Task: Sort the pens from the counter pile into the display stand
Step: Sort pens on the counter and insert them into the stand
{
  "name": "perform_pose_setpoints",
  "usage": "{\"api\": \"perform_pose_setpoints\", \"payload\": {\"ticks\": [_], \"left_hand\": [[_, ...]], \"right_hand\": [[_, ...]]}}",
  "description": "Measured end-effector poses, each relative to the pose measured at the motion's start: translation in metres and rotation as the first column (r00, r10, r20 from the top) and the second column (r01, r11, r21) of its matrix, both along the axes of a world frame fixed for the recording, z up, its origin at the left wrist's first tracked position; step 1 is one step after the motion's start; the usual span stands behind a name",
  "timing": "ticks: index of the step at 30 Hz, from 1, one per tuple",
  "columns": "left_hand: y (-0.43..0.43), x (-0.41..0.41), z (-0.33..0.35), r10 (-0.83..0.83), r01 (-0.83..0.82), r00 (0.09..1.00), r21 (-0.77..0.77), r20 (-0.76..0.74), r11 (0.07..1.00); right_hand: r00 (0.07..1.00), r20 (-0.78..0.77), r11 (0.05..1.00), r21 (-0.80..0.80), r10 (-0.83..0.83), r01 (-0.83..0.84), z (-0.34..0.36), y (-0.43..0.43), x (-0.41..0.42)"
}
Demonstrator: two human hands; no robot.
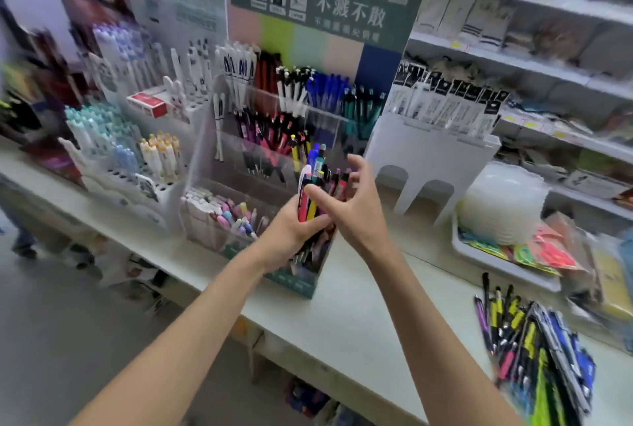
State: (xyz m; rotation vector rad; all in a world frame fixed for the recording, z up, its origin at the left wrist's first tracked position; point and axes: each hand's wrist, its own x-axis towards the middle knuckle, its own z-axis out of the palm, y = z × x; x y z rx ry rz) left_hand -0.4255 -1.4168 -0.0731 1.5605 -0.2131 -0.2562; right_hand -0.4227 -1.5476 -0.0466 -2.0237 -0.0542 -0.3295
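Observation:
My left hand (291,232) grips a bundle of pens (317,182) upright, with pink, yellow, blue and teal barrels sticking up above the fist. My right hand (356,210) is at the top of that bundle, thumb and fingers spread around the pen ends; whether it pinches one pen I cannot tell. Both hands are right in front of the clear tiered display stand (236,151) with a green header card, whose rows hold red, black, blue, teal and pink pens. The pile of loose pens (534,340) lies on the counter at the lower right.
The pale counter (359,305) runs left to right. Left of the stand are white holders (113,158) of pastel pens. A white rack (435,151) of packaged refills stands to its right, then a tray (496,261) of coloured packets. Shelves rise behind. The picture is motion-blurred.

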Motion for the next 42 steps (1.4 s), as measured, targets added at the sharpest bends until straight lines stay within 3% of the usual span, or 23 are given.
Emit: {"api": "perform_pose_setpoints", "payload": {"ticks": [1, 7, 13, 17, 20, 24, 28, 32, 39, 42], "left_hand": [[0.012, 0.009, 0.002, 0.012, -0.014, 0.999, 0.040, 0.040, 0.999], [0.088, 0.060, -0.003, -0.082, 0.085, 0.996, -0.073, 0.047, 0.994], [0.136, 0.085, -0.009, -0.144, 0.115, 0.986, -0.275, -0.087, 0.955], [0.148, 0.090, -0.004, -0.173, 0.117, 0.965, -0.269, -0.195, 0.956], [0.148, 0.095, -0.005, -0.209, 0.124, 0.946, -0.318, -0.249, 0.940], [0.153, 0.101, -0.008, -0.246, 0.164, 0.928, -0.287, -0.281, 0.944], [0.152, 0.106, -0.001, -0.200, 0.148, 0.959, -0.244, -0.202, 0.958], [0.141, 0.111, 0.009, -0.047, 0.023, 0.993, -0.205, -0.113, 0.978], [0.132, 0.123, 0.014, 0.081, -0.118, 0.984, -0.241, -0.158, 0.963], [0.146, 0.130, 0.015, 0.067, -0.136, 0.975, -0.333, -0.210, 0.933]], "right_hand": [[0.999, 0.023, 0.998, -0.036, -0.048, 0.049, 0.001, 0.019, 0.009], [0.971, 0.076, 0.970, -0.072, -0.227, 0.232, 0.003, 0.107, 0.048], [0.974, -0.035, 0.974, -0.004, -0.225, 0.225, 0.007, 0.137, 0.060], [0.953, -0.051, 0.949, 0.090, -0.298, 0.302, 0.006, 0.143, 0.063], [0.964, -0.115, 0.946, 0.195, -0.238, 0.257, 0.010, 0.146, 0.065], [0.971, -0.150, 0.956, 0.200, -0.185, 0.213, 0.012, 0.145, 0.063], [0.973, -0.135, 0.960, 0.186, -0.187, 0.211, 0.010, 0.145, 0.066], [0.971, -0.066, 0.950, 0.204, -0.229, 0.238, 0.019, 0.143, 0.069], [0.957, 0.056, 0.934, 0.242, -0.284, 0.263, 0.028, 0.127, 0.073], [0.919, 0.132, 0.895, 0.312, -0.373, 0.318, 0.039, 0.105, 0.079]]}}
